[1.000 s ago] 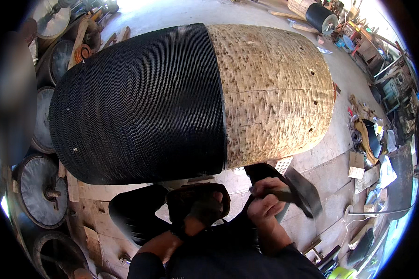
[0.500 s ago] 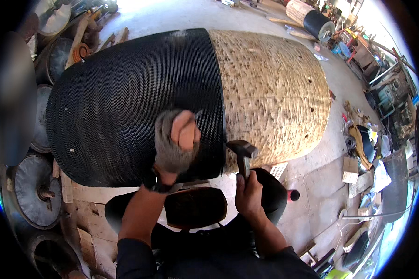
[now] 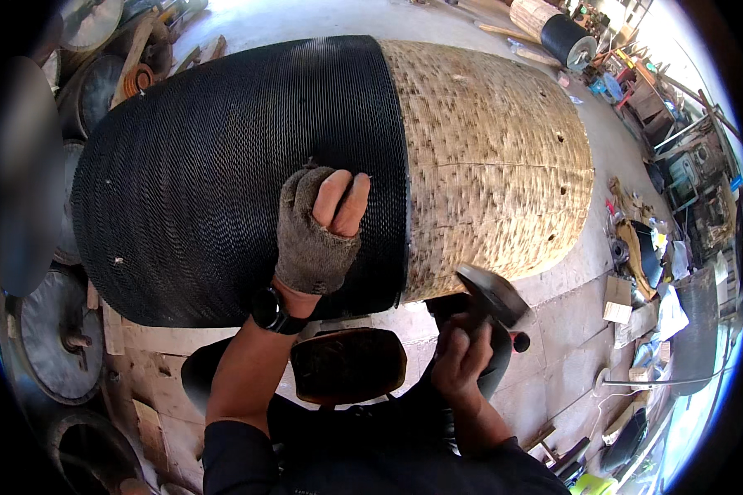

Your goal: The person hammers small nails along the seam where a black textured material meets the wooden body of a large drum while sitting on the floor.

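Note:
A large horizontal drum has a black ridged band (image 3: 173, 214) on the left and pitted pale wood (image 3: 495, 165) on the right, with a few holes. My left hand (image 3: 318, 239), in a grey fingerless glove, rests closed against the black band near its right edge; what the fingers pinch is too small to make out. My right hand (image 3: 462, 367), bare, grips a hammer (image 3: 491, 293) below the seam, its head tilted rightward. A dark brown container (image 3: 347, 367) sits between my legs.
Metal-ended rollers (image 3: 58, 338) line the left side. Another part-black drum (image 3: 565, 45) lies at the back right. Cardboard (image 3: 617, 299), plastic sheets, tools and scrap are piled along the right. Wooden planks (image 3: 504, 33) lie on the far floor.
My left hand rose from my lap onto the black band and shifted slightly upward. My right hand brought the hammer head up, then tilted it down to the right.

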Action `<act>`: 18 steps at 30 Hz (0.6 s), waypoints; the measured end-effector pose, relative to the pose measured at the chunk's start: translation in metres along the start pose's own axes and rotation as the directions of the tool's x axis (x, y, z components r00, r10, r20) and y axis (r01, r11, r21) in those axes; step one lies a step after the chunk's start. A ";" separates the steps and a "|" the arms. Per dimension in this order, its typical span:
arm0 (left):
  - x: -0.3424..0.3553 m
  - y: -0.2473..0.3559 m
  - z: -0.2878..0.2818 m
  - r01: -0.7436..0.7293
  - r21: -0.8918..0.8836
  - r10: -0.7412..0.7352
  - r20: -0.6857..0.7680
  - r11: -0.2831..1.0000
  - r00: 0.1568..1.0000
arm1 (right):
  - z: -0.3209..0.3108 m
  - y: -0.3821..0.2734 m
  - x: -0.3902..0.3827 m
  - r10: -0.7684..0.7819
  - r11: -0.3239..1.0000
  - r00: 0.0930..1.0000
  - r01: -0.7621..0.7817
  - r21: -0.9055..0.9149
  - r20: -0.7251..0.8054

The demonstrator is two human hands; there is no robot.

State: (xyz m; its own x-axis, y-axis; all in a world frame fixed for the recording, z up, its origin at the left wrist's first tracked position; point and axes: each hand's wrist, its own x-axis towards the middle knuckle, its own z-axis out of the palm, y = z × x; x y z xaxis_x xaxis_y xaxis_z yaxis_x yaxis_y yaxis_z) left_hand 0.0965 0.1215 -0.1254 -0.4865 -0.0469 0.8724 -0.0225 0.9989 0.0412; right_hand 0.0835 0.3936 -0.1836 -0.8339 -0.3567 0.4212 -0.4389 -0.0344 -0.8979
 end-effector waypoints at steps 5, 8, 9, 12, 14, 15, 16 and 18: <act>0.000 -0.001 0.002 0.002 -0.012 -0.002 -0.004 1.000 1.000 | 0.003 0.001 0.004 0.151 0.817 0.976 -0.033 -0.576 0.158; 0.000 -0.001 0.001 0.013 -0.007 -0.013 -0.018 1.000 1.000 | 0.000 -0.004 0.003 0.170 0.885 0.975 -0.087 -0.456 0.143; -0.001 0.000 0.000 0.022 -0.017 -0.022 -0.014 1.000 1.000 | 0.001 -0.005 0.001 -0.007 0.923 0.994 0.050 -0.381 0.113; 0.000 0.000 0.000 0.004 0.001 -0.004 -0.023 1.000 1.000 | 0.001 -0.007 0.002 -0.214 0.976 0.977 0.213 -0.054 -0.020; 0.001 -0.001 0.001 -0.001 0.013 0.002 -0.026 1.000 1.000 | 0.003 -0.005 0.005 -0.117 0.953 0.993 0.117 -0.279 0.014; 0.001 -0.001 0.001 0.013 0.023 -0.013 -0.015 1.000 1.000 | 0.004 -0.003 0.008 0.034 0.876 0.994 0.020 -0.482 0.102; 0.001 -0.002 0.002 -0.004 0.041 0.006 -0.034 0.999 0.999 | 0.003 -0.004 0.008 0.153 0.756 0.973 -0.001 -0.655 0.175; 0.003 -0.003 0.001 -0.015 0.074 0.018 -0.045 0.997 0.999 | 0.002 -0.003 0.008 0.194 0.826 0.976 -0.106 -0.554 0.103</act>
State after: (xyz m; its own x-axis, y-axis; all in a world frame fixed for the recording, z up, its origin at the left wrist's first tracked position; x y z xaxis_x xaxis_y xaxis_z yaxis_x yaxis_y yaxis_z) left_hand 0.0941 0.1186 -0.1238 -0.4469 -0.0287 0.8941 -0.0799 0.9968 -0.0079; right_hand 0.0792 0.3891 -0.1777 -0.8641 -0.4510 0.2233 -0.4595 0.5261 -0.7155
